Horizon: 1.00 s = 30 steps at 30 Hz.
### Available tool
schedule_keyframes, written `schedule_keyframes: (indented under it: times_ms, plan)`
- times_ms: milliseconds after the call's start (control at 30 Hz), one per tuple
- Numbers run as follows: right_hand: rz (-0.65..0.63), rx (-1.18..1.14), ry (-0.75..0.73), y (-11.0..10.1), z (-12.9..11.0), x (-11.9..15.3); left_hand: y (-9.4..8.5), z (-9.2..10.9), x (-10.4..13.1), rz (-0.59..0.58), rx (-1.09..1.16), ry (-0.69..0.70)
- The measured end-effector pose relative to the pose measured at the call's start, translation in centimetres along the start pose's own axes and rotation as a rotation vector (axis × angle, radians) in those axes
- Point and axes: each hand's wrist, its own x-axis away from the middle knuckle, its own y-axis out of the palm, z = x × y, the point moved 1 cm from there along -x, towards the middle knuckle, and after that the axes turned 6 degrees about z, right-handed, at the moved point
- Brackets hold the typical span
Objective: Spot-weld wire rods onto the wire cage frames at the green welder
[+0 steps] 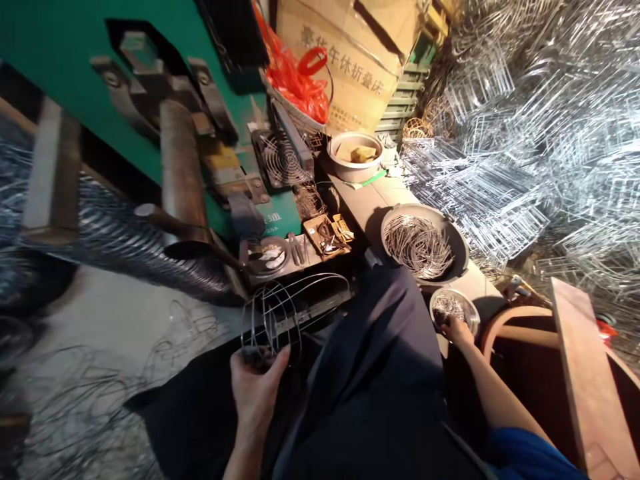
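Note:
My left hand (257, 387) is closed around the lower end of a wire frame (273, 313), a cage-like piece of curved metal wires with a long loop reaching right. Dark material shows between the thumb and fingers, too unclear to name. My right hand (456, 330) reaches into a small bowl (473, 311) of small metal pieces (449, 305). Its fingertips are down among the pieces and partly hidden, so what they pinch cannot be made out. Just beyond that bowl stands a larger basin (459, 250) full of bent wire pieces (417, 245).
A green machine (60, 40) with a thick metal arm (183, 167) rises at the left. Right of my legs are a brown tub (520, 320) and a leaning board (590, 373). Wire racks (480, 193) are heaped at the right. Loose wires (100, 393) litter the floor.

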Motion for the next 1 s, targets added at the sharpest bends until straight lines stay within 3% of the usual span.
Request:
schedule_keyframes:
  times_ms: [133, 233, 333, 433, 533, 600, 667, 800, 1000]
  plan:
    - [0.015, 0.061, 0.158, -1.7, 0.6, -1.3, -0.6, 0.2, -0.3, 0.038, -0.053, 0.096]
    - [0.053, -0.092, 0.240, -4.0, -2.6, -4.7, -1.0, 0.1, -0.1, 0.036, -0.152, 0.168]
    - [0.005, -0.515, 0.138, -6.8, -11.5, -8.5, -1.1, 0.3, 0.3, 0.036, -0.218, 0.218]
    - [-0.151, -0.671, -0.260, -8.9, -23.7, -10.0, -1.1, 0.8, 0.9, 0.027, -0.227, 0.238]
    - [-0.292, -0.669, -0.717, -8.6, -33.8, -9.0, -1.3, 1.3, 1.4, 0.048, -0.232, 0.263]
    - [-0.281, -0.616, -0.930, -7.1, -37.5, -8.3, -1.6, 1.3, 1.5, 0.067, -0.241, 0.288]
    - [-0.232, -0.545, -1.035, -5.2, -39.1, -7.9, -2.1, 1.1, 1.3, 0.083, -0.265, 0.313]
    - [-0.186, -0.434, -1.077, -2.4, -39.7, -7.7, -2.8, 0.9, 0.6, 0.130, -0.323, 0.371]
    - [-0.072, -0.403, -1.115, -1.6, -40.5, -7.2, -2.8, 1.3, -0.5, 0.179, -0.301, 0.388]
